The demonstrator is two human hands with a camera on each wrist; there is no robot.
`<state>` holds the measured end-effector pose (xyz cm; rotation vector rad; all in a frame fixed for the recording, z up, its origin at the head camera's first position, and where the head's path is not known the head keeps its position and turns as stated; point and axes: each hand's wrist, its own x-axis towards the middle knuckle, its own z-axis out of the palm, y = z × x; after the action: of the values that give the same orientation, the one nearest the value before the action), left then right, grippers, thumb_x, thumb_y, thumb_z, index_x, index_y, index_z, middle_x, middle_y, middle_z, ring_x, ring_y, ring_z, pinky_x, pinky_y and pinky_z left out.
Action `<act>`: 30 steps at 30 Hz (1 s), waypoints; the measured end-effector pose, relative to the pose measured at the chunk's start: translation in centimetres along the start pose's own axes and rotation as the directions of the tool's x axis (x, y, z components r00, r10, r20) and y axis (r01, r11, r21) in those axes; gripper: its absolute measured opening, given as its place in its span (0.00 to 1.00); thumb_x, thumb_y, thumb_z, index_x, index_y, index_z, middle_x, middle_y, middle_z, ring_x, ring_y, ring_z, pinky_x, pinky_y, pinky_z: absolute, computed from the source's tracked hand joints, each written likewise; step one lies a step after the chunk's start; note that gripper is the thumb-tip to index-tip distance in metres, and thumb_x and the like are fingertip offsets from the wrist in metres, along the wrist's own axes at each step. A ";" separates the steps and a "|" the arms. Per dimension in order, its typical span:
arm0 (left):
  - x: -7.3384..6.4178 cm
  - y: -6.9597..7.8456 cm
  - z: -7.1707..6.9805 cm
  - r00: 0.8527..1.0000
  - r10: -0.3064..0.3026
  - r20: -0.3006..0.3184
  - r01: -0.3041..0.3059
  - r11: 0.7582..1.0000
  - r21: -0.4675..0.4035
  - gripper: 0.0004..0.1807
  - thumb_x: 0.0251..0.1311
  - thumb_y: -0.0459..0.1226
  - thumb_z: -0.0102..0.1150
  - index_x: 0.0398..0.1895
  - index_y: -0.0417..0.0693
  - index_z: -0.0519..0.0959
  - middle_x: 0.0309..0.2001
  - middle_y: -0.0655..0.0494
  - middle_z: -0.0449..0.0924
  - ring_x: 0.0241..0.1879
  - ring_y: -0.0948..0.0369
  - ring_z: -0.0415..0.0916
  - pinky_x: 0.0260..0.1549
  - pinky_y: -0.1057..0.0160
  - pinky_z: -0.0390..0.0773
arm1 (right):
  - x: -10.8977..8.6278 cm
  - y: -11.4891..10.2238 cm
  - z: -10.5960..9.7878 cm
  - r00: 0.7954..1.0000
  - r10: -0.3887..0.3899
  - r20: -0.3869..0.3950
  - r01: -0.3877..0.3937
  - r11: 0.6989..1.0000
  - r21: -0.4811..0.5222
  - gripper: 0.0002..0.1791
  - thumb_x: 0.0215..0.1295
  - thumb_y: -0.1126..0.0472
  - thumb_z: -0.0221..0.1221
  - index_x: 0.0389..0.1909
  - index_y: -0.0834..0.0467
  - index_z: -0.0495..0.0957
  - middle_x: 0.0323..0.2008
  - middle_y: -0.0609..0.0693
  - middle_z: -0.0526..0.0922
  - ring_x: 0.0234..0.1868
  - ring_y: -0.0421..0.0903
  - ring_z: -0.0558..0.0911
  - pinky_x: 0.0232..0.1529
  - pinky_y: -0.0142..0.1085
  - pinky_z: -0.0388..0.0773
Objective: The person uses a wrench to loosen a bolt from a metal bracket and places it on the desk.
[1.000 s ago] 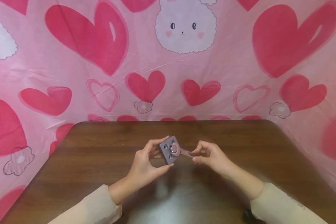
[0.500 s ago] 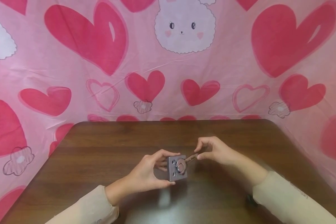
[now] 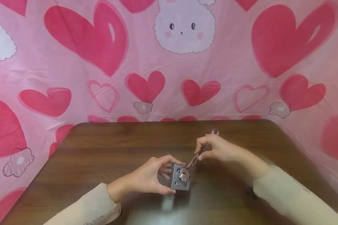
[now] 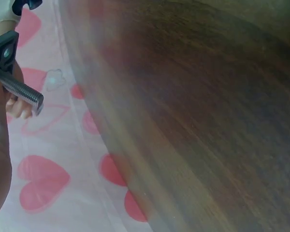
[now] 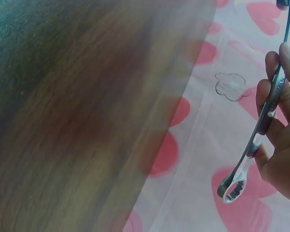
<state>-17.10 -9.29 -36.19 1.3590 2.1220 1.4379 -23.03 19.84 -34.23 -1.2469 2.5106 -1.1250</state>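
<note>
My left hand point(image 3: 149, 175) grips a small grey metal block point(image 3: 181, 187) with several holes, thumb below and fingers above. A hex bolt's head point(image 3: 183, 178) sits on the block's face, and its threaded shank point(image 4: 25, 93) sticks out of the back in the left wrist view. My right hand point(image 3: 222, 149) pinches a shiny combination wrench point(image 3: 194, 161) around the middle of its handle. The wrench's open end is around the bolt head, and its handle slants up to the right. Its ring end point(image 5: 235, 191) juts out past the hand.
Both hands are above a brown wooden table point(image 3: 115, 137). A pink cloth point(image 3: 146, 62) with hearts hangs behind and at the sides. A small dark thing point(image 3: 251, 192) shows beside the right sleeve point(image 3: 281, 190).
The wrench handle has swung from pointing right and slightly down to pointing up and right. The block has moved down and right with my left hand and turned; my right hand has risen slightly.
</note>
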 end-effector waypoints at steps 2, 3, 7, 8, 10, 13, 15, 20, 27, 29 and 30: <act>-0.1 0.0 -0.1 1.000 0.014 -0.028 -0.014 1.000 -0.009 0.35 0.44 0.27 0.76 0.58 0.43 0.71 0.50 0.45 0.86 0.48 0.61 0.85 0.40 0.66 0.87 | -0.3 0.1 -0.2 1.000 0.025 -0.012 -0.025 0.999 0.025 0.10 0.53 0.67 0.72 0.32 0.53 0.83 0.33 0.45 0.87 0.37 0.39 0.83 0.48 0.40 0.83; -0.1 -0.1 -0.1 0.999 0.024 -0.044 -0.024 1.000 -0.007 0.35 0.43 0.27 0.76 0.58 0.43 0.72 0.50 0.45 0.86 0.48 0.61 0.85 0.39 0.65 0.87 | -0.5 0.2 -0.3 0.999 0.040 -0.019 -0.039 0.998 0.048 0.10 0.53 0.68 0.72 0.33 0.54 0.83 0.34 0.47 0.87 0.37 0.39 0.84 0.44 0.39 0.85; -0.3 -0.2 -0.3 0.992 0.030 -0.126 -0.029 1.000 0.008 0.36 0.42 0.26 0.76 0.58 0.44 0.72 0.51 0.45 0.86 0.48 0.60 0.85 0.38 0.64 0.88 | -1.2 0.7 -0.7 0.991 0.112 -0.069 -0.105 0.990 0.097 0.09 0.54 0.69 0.70 0.34 0.55 0.82 0.35 0.49 0.86 0.38 0.39 0.84 0.43 0.35 0.86; -0.4 -0.3 -0.4 0.988 0.030 -0.150 -0.028 1.000 0.014 0.36 0.42 0.26 0.77 0.58 0.44 0.72 0.52 0.44 0.85 0.49 0.60 0.85 0.38 0.64 0.88 | -1.4 0.8 -0.8 0.988 0.127 -0.084 -0.119 0.988 0.103 0.09 0.55 0.69 0.70 0.34 0.55 0.82 0.35 0.50 0.86 0.38 0.39 0.84 0.42 0.35 0.85; -0.4 -0.4 -0.5 0.979 0.023 -0.201 -0.019 1.000 0.021 0.37 0.41 0.26 0.77 0.58 0.44 0.72 0.53 0.44 0.84 0.49 0.59 0.85 0.38 0.63 0.88 | -1.7 1.0 -0.8 0.981 0.157 -0.114 -0.143 0.982 0.122 0.09 0.55 0.69 0.70 0.34 0.56 0.82 0.35 0.50 0.86 0.38 0.39 0.84 0.42 0.35 0.85; -0.4 -0.6 -0.7 0.957 0.013 -0.288 -0.008 1.000 0.018 0.38 0.41 0.25 0.77 0.60 0.44 0.72 0.58 0.43 0.82 0.48 0.58 0.85 0.40 0.62 0.88 | -2.1 1.2 -0.6 0.969 0.182 -0.165 -0.156 0.975 0.157 0.09 0.55 0.71 0.69 0.35 0.57 0.82 0.35 0.53 0.87 0.37 0.40 0.85 0.41 0.34 0.85; -0.3 -0.7 -0.9 0.938 0.014 -0.346 -0.007 1.000 0.021 0.39 0.41 0.24 0.76 0.60 0.43 0.71 0.59 0.43 0.81 0.46 0.58 0.86 0.40 0.61 0.88 | -2.4 1.2 -0.2 0.962 0.192 -0.194 -0.153 0.968 0.199 0.09 0.56 0.72 0.68 0.36 0.59 0.81 0.35 0.56 0.87 0.37 0.41 0.85 0.41 0.33 0.84; 0.1 -1.0 -1.0 0.879 0.033 -0.475 -0.007 0.998 0.055 0.40 0.39 0.21 0.76 0.61 0.44 0.71 0.61 0.44 0.79 0.43 0.59 0.87 0.41 0.60 0.88 | -2.8 1.3 1.1 0.938 0.211 -0.274 -0.125 0.946 0.300 0.08 0.58 0.72 0.66 0.38 0.66 0.79 0.35 0.50 0.88 0.37 0.39 0.86 0.40 0.29 0.82; 0.9 -1.4 -0.6 0.790 0.067 -0.609 -0.008 0.995 0.099 0.42 0.37 0.20 0.76 0.61 0.45 0.72 0.60 0.47 0.81 0.44 0.61 0.86 0.40 0.63 0.88 | -2.7 0.1 2.9 0.897 0.263 -0.355 -0.114 0.914 0.389 0.09 0.60 0.71 0.65 0.39 0.71 0.77 0.34 0.37 0.87 0.36 0.36 0.84 0.38 0.27 0.81; 1.1 -1.4 -0.5 0.767 0.085 -0.636 -0.011 0.993 0.120 0.41 0.37 0.21 0.77 0.60 0.44 0.72 0.60 0.48 0.80 0.45 0.61 0.86 0.41 0.63 0.87 | -2.6 -0.4 3.3 0.883 0.302 -0.360 -0.140 0.900 0.412 0.10 0.60 0.69 0.66 0.40 0.70 0.78 0.34 0.39 0.88 0.36 0.37 0.84 0.37 0.28 0.81; 1.2 -1.5 -0.4 0.757 0.092 -0.647 -0.011 0.992 0.128 0.41 0.37 0.21 0.77 0.60 0.44 0.72 0.60 0.48 0.80 0.46 0.62 0.85 0.42 0.63 0.87 | -2.5 -0.6 3.5 0.876 0.322 -0.359 -0.153 0.892 0.426 0.11 0.60 0.69 0.66 0.40 0.70 0.78 0.33 0.40 0.88 0.35 0.38 0.84 0.37 0.29 0.81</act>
<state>-18.78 -8.72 -36.88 1.0375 2.6258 2.0777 -19.61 19.43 -36.87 -0.6099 2.4364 -1.8664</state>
